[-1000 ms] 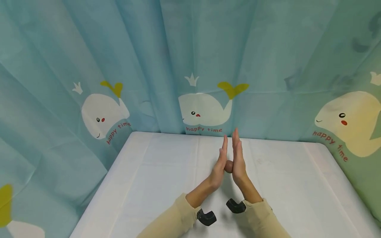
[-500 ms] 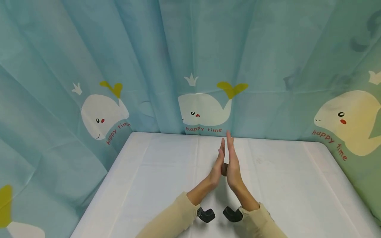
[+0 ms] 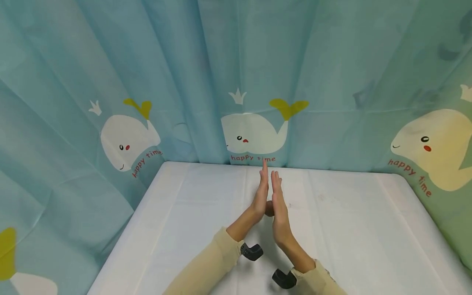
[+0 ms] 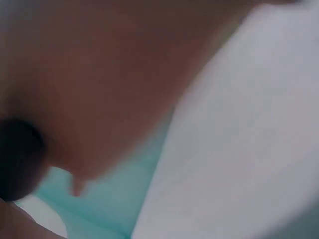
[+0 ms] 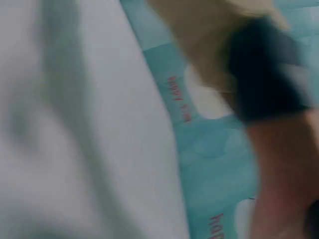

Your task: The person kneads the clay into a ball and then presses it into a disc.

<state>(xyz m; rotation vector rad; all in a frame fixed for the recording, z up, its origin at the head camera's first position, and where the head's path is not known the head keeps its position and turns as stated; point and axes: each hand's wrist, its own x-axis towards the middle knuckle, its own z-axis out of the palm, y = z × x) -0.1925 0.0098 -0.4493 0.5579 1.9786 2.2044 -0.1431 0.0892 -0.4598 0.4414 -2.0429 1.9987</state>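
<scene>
A small brown ball (image 3: 269, 208) sits between my two palms in the head view, partly hidden by the right hand. My left hand (image 3: 260, 196) presses on it from the left, fingers straight and pointing away from me. From the right my right hand (image 3: 280, 211) presses flat against it, its fingers also straight. The left fingertips reach a little farther forward than the right ones. Both hands are over the white table. In the left wrist view a blurred dark round shape (image 4: 20, 159) shows beside the large, close left hand (image 4: 109, 94).
A white-covered table (image 3: 350, 221) lies below the hands. Behind it hangs a blue-green curtain (image 3: 177, 82) printed with whales. Black curved camera mounts stick out at both beige cuffs, the left mount (image 3: 252, 252) and the right mount (image 3: 284, 279).
Both hands and the ball have shifted left. The left hand has slid forward and the right hand back toward me, so the left fingertips now lead where the right ones did.
</scene>
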